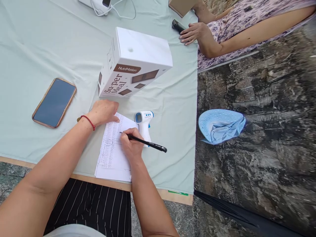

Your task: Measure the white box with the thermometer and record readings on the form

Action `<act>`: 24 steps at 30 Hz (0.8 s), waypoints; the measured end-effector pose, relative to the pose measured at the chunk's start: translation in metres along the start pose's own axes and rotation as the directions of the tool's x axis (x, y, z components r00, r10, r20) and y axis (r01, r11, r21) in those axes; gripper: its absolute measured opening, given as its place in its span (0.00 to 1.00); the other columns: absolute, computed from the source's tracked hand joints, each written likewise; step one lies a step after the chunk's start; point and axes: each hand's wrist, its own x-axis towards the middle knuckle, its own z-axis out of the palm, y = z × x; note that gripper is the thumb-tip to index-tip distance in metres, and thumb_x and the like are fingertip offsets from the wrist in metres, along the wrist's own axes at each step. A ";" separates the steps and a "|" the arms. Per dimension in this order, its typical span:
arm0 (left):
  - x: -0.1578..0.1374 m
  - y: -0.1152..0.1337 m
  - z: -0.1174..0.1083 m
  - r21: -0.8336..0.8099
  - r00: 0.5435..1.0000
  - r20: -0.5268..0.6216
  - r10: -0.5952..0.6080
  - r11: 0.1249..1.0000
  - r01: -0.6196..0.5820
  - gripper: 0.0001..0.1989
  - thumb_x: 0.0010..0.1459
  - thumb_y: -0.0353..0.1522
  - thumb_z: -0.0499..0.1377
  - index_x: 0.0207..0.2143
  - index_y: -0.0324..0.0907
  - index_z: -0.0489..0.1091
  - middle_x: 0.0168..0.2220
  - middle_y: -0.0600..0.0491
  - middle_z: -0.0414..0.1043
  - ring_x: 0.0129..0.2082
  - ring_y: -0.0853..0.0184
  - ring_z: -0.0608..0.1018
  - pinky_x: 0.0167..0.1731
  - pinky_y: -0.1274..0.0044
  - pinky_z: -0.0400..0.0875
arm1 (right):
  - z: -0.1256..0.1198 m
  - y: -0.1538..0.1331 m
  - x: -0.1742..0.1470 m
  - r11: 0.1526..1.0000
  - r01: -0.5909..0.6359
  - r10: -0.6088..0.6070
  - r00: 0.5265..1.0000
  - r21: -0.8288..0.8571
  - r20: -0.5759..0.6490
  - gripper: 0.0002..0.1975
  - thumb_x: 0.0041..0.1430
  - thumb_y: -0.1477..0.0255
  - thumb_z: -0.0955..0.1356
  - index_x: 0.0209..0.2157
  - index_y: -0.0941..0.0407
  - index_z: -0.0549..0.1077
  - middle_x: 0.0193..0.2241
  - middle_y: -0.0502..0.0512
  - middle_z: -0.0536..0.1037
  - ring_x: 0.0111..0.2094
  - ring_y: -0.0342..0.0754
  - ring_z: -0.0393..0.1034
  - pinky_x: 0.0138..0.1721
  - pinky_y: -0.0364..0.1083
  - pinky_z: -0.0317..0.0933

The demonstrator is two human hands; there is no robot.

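Observation:
A black pen (148,142) is gripped in my right hand (133,143), its tip touching a stack of white paper sheets (120,164) covered with small rows of writing. My left hand (105,111) lies on the top left corner of the sheets, thumb apart from the fingers, which are partly hidden; a red cord bracelet circles the wrist. Just right of the papers, and partly behind my right hand, is a white and blue infrared thermometer (145,126). A white box (135,62) printed "NutriMotion Super Meal" stands upright beyond my left hand.
A smartphone (54,102) lies at left on the pale green tablecloth (22,65). A white device with a cable (101,6) is at the back. Another person's hand (195,33) touches a black object (178,26) near a brown box (181,6). A blue hat (222,126) lies right of the table.

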 end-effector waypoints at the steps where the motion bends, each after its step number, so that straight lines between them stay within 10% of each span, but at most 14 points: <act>1: 0.000 0.000 0.000 0.004 1.000 0.000 0.002 1.000 -0.002 0.14 0.51 0.41 0.65 0.35 0.43 0.70 0.30 0.52 0.74 0.35 0.60 0.76 0.29 0.74 0.58 | 0.000 0.000 0.000 1.000 -0.003 0.003 1.000 -0.004 0.004 0.04 0.46 0.71 0.64 0.21 0.53 0.65 0.17 0.44 0.65 0.20 0.41 0.57 0.23 0.43 0.54; 24: -0.001 0.000 0.001 0.002 1.000 -0.028 0.009 1.000 -0.009 0.13 0.50 0.40 0.67 0.31 0.43 0.68 0.26 0.54 0.71 0.32 0.61 0.75 0.26 0.74 0.55 | -0.001 -0.002 0.000 1.000 -0.004 0.004 1.000 -0.001 0.028 0.04 0.46 0.73 0.63 0.20 0.53 0.63 0.16 0.43 0.63 0.20 0.40 0.55 0.23 0.42 0.52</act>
